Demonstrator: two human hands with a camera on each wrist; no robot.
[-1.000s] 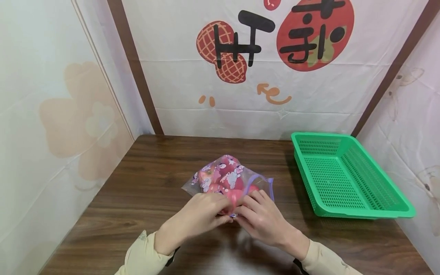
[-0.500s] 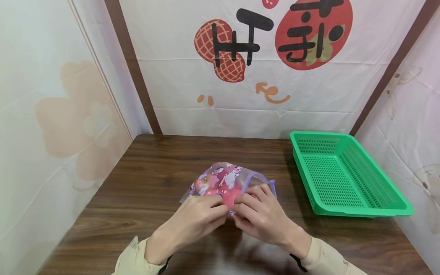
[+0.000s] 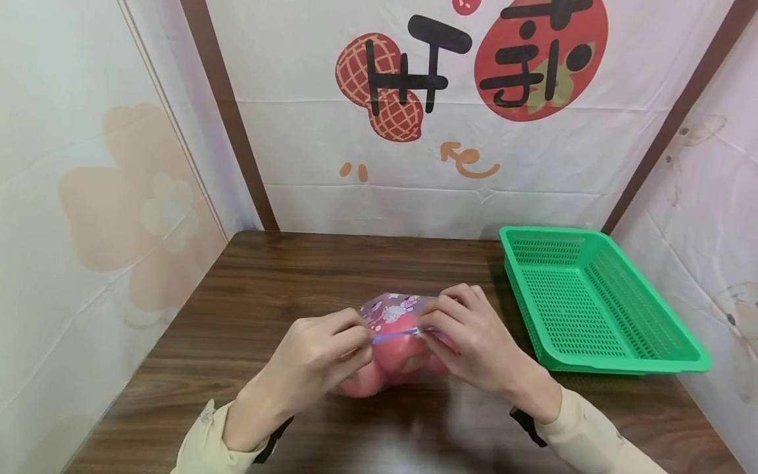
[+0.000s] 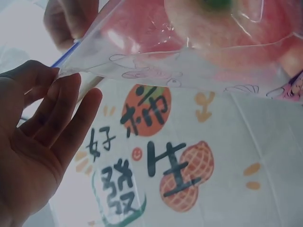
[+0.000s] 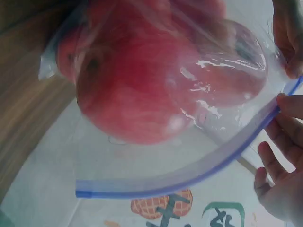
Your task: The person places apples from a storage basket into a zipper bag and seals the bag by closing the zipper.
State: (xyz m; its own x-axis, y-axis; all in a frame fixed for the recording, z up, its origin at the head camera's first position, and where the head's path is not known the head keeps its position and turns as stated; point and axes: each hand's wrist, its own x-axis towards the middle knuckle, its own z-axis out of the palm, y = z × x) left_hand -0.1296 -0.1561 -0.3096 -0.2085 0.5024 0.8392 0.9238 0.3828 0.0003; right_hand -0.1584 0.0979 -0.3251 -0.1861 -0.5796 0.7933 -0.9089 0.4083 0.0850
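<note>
A clear zip bag (image 3: 391, 309) with pink and purple cartoon print hangs between both hands, its zip edge raised toward the head camera. Several round red fruits that look like apples (image 5: 142, 90) bulge inside it. My left hand (image 3: 316, 359) pinches one end of the blue-purple zip strip (image 5: 208, 175). Farther along the strip, my right hand (image 3: 474, 342) pinches it between thumb and fingers, at a small white piece (image 4: 77, 41) on the zip. Past the right hand, the strip's free end runs on loose in the right wrist view. Right-hand fingers hide part of the bag's side.
A green perforated plastic basket (image 3: 628, 363) stands at the right of the brown wooden table (image 3: 296, 276). White printed cloth (image 3: 308, 118) hangs behind the table and along both sides.
Both hands have come up and moved apart, lifting and stretching the zip edge. The bag has tipped so that the fruits show below the strip. The basket stays put.
</note>
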